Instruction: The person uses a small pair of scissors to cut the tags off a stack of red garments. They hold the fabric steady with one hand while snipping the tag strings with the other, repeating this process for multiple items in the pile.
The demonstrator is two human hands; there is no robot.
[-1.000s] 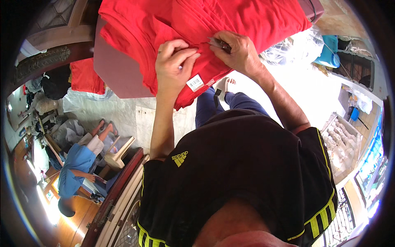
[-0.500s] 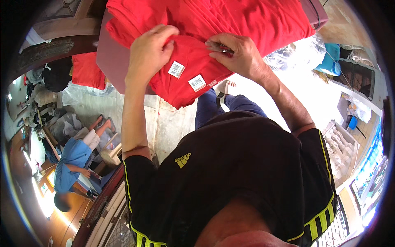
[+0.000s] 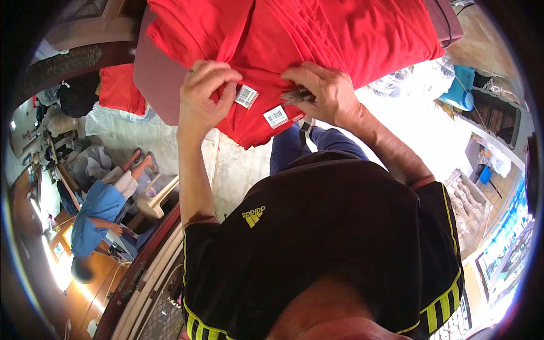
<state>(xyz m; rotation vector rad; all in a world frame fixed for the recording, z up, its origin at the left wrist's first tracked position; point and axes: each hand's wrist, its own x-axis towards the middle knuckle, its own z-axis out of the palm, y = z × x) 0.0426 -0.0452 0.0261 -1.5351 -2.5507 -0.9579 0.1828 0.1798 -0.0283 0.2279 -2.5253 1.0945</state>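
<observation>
A red garment [image 3: 255,127] hangs over the near edge of a mauve tabletop [image 3: 153,79]. Two white barcode labels, a left one [image 3: 246,96] and a right one [image 3: 276,117], lie on its hanging part near stitched edges. My left hand [image 3: 207,93] is closed, pinching the cloth left of the labels. On the other side, my right hand [image 3: 328,93] grips the cloth above the right label. A small dark metal tool [image 3: 298,96] is tucked in that hand's fingers; most of it is hidden, so its kind is unclear. Folds of more red cloth [image 3: 340,34] spread behind both hands.
Another red cloth [image 3: 122,90] and clear plastic lie at the left. A person in a blue shirt [image 3: 99,209] is at the lower left by a wooden stool [image 3: 153,205]. Clear plastic [image 3: 419,76] and a blue container [image 3: 460,88] are at the right.
Both hands have shifted down toward me along the red cloth. The labels have moved slightly right and the folds behind have rearranged. Now more of the dark tool shows beside the right fingers.
</observation>
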